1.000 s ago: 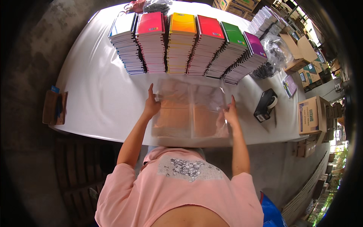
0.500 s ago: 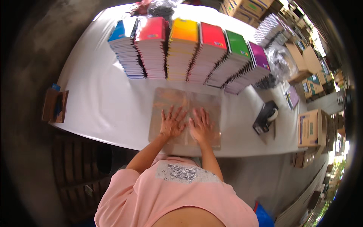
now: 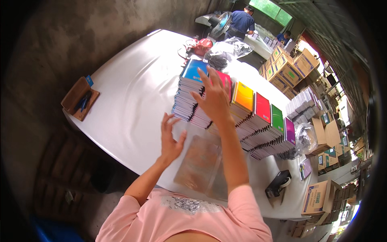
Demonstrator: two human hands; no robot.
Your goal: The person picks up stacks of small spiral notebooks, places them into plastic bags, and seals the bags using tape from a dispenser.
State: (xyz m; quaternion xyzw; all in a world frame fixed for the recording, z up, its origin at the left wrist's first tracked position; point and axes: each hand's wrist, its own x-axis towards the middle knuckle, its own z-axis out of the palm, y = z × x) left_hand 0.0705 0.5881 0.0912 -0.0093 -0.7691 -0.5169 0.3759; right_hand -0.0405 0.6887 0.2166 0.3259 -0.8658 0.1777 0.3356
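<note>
My right hand (image 3: 214, 99) is raised, fingers spread, in front of the stack of blue spiral notebooks (image 3: 196, 69) and the pink stack beside it. It holds nothing; whether a fingertip touches the blue top cover I cannot tell. Lower and to its left, my left hand (image 3: 171, 141) hovers near the foot of the blue stack, fingers apart. A see-through plastic notebook cover (image 3: 197, 163) lies flat on the table, partly behind my right forearm. Stacks of yellow notebooks (image 3: 243, 96), red notebooks (image 3: 262, 107), green notebooks (image 3: 277, 117) and purple notebooks (image 3: 289, 130) continue the row rightward.
A black tape dispenser (image 3: 276, 184) stands on the white table (image 3: 125, 101) at the right, near a small purple notebook (image 3: 305, 168). At the left edge sits a brown pen holder (image 3: 82, 99). Cardboard boxes (image 3: 320, 197) stand rightward. Another person (image 3: 240, 23) works farther back.
Both hands have lifted off the plastic cover. The right has reached forward to the blue and pink stacks, the left forward and left. My view has swung left and up.
</note>
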